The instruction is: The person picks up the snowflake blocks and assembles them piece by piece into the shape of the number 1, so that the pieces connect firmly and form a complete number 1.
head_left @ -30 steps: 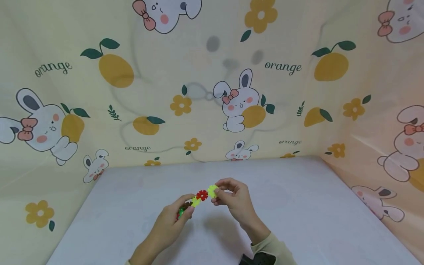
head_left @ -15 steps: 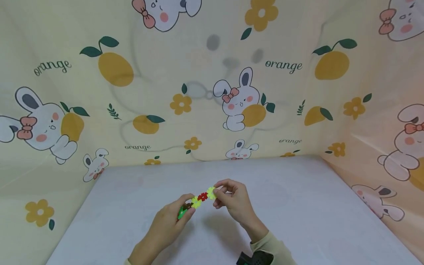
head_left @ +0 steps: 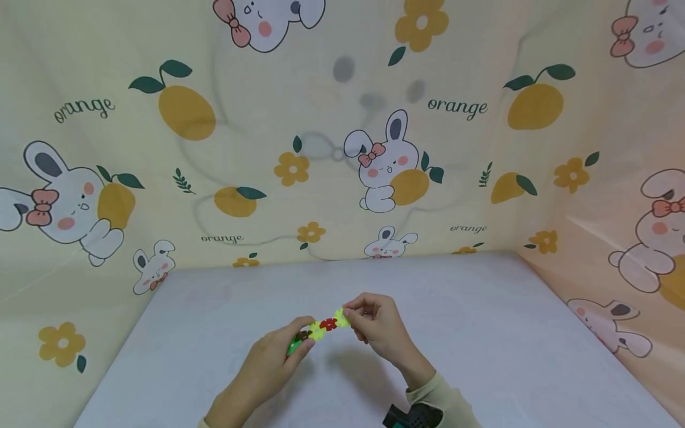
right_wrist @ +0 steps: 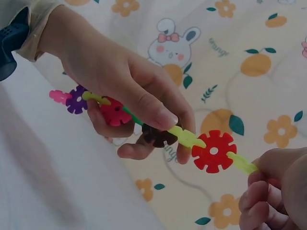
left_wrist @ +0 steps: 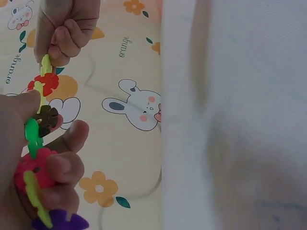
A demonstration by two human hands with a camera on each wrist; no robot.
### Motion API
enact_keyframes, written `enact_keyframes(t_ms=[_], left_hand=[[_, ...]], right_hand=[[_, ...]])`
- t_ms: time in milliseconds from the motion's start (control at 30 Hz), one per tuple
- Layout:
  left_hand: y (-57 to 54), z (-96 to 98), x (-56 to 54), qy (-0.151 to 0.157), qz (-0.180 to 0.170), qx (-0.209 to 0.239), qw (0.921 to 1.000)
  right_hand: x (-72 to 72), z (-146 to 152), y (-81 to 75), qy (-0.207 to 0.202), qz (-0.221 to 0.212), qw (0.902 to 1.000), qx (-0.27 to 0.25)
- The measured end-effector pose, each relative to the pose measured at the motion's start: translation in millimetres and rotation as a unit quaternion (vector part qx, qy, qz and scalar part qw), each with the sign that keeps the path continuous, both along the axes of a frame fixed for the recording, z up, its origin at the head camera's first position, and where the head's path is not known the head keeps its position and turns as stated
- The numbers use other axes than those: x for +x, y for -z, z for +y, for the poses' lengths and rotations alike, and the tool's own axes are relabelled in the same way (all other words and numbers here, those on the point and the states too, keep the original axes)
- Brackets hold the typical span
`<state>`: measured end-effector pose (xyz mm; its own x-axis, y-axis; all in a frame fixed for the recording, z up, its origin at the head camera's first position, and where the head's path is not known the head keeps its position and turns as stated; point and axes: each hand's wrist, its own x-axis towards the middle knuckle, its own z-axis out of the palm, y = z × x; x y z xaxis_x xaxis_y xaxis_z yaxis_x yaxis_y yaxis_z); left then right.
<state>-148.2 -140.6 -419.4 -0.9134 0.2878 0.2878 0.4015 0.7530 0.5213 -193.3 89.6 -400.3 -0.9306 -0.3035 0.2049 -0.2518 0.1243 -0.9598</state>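
A chain of slotted plastic snowflake discs runs between both hands above the table. My left hand (head_left: 270, 356) grips its middle, thumb and forefinger at a yellow disc (head_left: 316, 331) and a brown disc (right_wrist: 158, 136). A green disc (left_wrist: 32, 136) and a pink-red disc (left_wrist: 36, 167) lie along the palm, partly covered by fingers. Beyond them hang a purple disc (right_wrist: 76, 103) and a pink disc (right_wrist: 58, 96). My right hand (head_left: 382, 327) pinches the yellow end disc (right_wrist: 243, 164), which is slotted into the red disc (right_wrist: 204, 149).
A white table (head_left: 481, 333) lies under the hands. Cream cloth (head_left: 332, 178) printed with rabbits, oranges and flowers encloses its back and sides. A black device (head_left: 414, 416) is strapped at the right wrist.
The right hand has dipped slightly, bringing the yellow end disc lower. The red disc has turned from face-on to a flatter angle. The left hand stays nearly still.
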Motion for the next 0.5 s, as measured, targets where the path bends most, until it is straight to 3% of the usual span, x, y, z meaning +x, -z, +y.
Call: enact_keyframes(t_ms=[333,500], left_hand=[[0.4,1.0,-0.2,-0.001,-0.017,-0.003,0.9999],[-0.8,1.5,0.6,0.005,-0.004,0.005,1.0]], right_hand=[[4.0,-3.9,1.4,0.008,0.012,0.9995,-0.027],[5.7,-6.8,1.2,0.022,0.014,0.9992,-0.029]])
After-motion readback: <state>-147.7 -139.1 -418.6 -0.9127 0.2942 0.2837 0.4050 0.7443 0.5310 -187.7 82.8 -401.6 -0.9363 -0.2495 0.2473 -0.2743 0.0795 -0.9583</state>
